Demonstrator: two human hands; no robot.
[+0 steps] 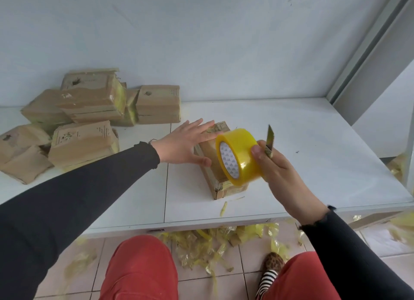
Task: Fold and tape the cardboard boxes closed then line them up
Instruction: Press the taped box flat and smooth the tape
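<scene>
A box [220,165] is lying on the white table [313,142], just right of center. The left hand [186,142] is pressing flat on its top at the 10 o'clock end, fingers straight and spread. The right hand [277,163] is gripping a yellow tape roll [237,156] over the box's 5 o'clock end, with a cutter [270,142] pinched between its fingers, blade pointing to 12 o'clock. A pile of boxes [89,120] is sitting at 10 o'clock on the table, well apart. Yellow tape scraps [212,243] are littering the tiled floor at 6 o'clock, between red-trousered knees [141,266].
</scene>
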